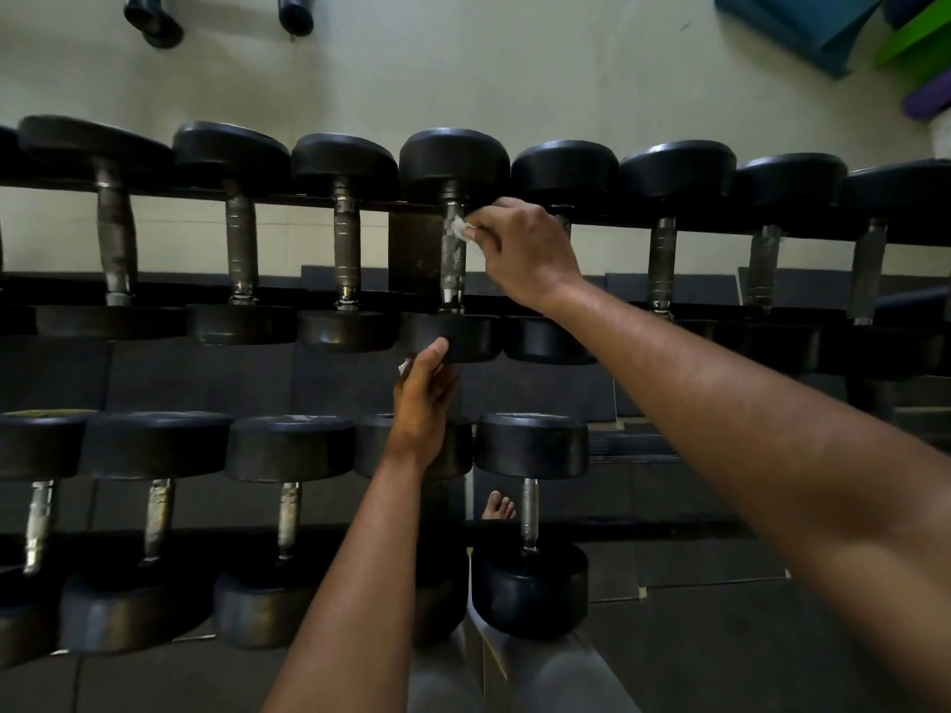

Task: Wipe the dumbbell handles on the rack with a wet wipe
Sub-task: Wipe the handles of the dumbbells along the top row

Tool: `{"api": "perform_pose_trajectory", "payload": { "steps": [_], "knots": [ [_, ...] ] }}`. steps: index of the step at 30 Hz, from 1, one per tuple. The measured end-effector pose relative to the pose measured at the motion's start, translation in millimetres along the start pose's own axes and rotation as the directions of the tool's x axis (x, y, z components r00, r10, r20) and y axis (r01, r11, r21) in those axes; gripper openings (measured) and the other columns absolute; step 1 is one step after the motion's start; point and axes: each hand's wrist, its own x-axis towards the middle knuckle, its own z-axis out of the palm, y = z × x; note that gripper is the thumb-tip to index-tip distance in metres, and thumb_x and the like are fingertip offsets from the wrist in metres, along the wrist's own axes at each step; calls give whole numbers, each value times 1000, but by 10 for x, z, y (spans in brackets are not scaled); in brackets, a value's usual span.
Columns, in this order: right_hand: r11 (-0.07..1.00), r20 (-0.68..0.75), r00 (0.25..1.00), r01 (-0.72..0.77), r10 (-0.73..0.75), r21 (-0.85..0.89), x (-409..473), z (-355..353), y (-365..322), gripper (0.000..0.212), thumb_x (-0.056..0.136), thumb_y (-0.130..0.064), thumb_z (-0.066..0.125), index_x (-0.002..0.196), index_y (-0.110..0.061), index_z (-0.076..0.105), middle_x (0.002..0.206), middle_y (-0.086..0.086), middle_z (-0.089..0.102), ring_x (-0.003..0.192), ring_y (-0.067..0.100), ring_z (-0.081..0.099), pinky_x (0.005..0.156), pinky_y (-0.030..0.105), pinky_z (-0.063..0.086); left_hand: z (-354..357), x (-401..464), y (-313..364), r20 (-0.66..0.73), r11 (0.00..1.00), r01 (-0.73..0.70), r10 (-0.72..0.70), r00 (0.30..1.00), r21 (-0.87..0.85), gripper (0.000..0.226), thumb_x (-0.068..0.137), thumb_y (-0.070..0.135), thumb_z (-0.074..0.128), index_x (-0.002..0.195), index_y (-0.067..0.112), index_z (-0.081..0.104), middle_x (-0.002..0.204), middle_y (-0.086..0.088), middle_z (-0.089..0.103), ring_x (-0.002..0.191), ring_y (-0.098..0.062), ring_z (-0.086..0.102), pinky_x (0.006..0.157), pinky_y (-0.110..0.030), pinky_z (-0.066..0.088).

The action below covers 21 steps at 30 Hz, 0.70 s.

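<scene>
Pinching a small white wet wipe point(459, 230) against the knurled steel handle point(453, 254) at 12 o'clock, the right hand point(525, 252) works between crowding black rubber dumbbell heads point(565, 167); the left hand point(424, 398) grips that dumbbell's near head point(453, 336), clutching a white scrap point(403, 367).

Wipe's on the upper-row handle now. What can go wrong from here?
1. The right hand pinches only a small wet wipe against the handle; that grip may slip, or the underside may get missed.
2. The left hand holds that dumbbell's near head; rolling it could pinch fingers against the neighbouring head.
</scene>
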Motion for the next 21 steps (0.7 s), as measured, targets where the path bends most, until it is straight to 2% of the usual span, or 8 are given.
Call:
{"api": "perform_pose_trajectory", "payload": {
  "steps": [3,6,12,14,16,18,19,21],
  "knots": [
    [998,-30,999,25,-26,-52,-12,12,-66,27,108,-38,56,116,-23,77,109,-1,72,92,23,71,76,40,58,64,-36,-11,-98,993,-75,83,992,88,82,65,53,101,131,14,72,126,-4,77,122,-21,72,109,-39,53],
    [991,-44,998,47,-53,-125,-25,45,-85,24,109,-33,54,114,-24,76,101,1,73,85,25,71,71,43,60,48,-47,46,-139,989,-101,116,983,112,69,63,46,102,116,9,78,116,-5,80,114,-22,75,104,-39,56],
    [971,-140,987,37,-72,-236,-14,-8,-156,14,107,-22,58,104,-21,72,84,2,70,69,31,71,61,44,60,1,-109,170,24,1000,-2,2,1000,12,50,81,45,82,123,18,77,128,-5,77,126,-21,69,107,-33,51],
    [966,-173,982,28,-74,-256,2,-40,-170,12,106,-22,59,102,-22,70,82,1,68,66,31,70,59,44,60,72,-160,170,-64,994,20,-13,998,108,57,82,56,83,123,16,75,120,-4,78,118,-25,73,97,-35,57],
    [966,-155,985,35,-76,-255,1,-51,-189,12,107,-24,59,102,-23,70,84,1,69,68,33,71,60,44,60,128,-314,148,-311,970,4,74,948,242,73,72,69,88,117,15,68,115,-3,74,106,-23,73,90,-36,60],
    [963,-103,992,40,-69,-265,-12,-40,-214,15,108,-28,57,106,-24,71,92,2,72,76,35,74,66,40,57,124,-484,198,-394,856,-156,380,837,493,68,73,66,91,113,20,60,114,2,62,99,-5,62,88,-24,53],
    [965,-87,995,31,-56,-259,-13,-28,-212,18,109,-31,55,109,-24,72,96,2,72,80,35,74,69,39,55,92,-509,245,-303,731,-258,539,786,631,63,78,61,90,116,22,59,116,4,58,100,-3,58,88,-18,50],
    [980,-87,996,-2,-16,-200,22,14,-197,24,109,-35,53,110,-23,74,100,2,72,85,33,73,70,37,52,35,-458,396,-71,482,-375,682,728,792,60,84,58,86,126,23,61,124,6,56,108,-3,53,93,-14,45]
  ]
}}
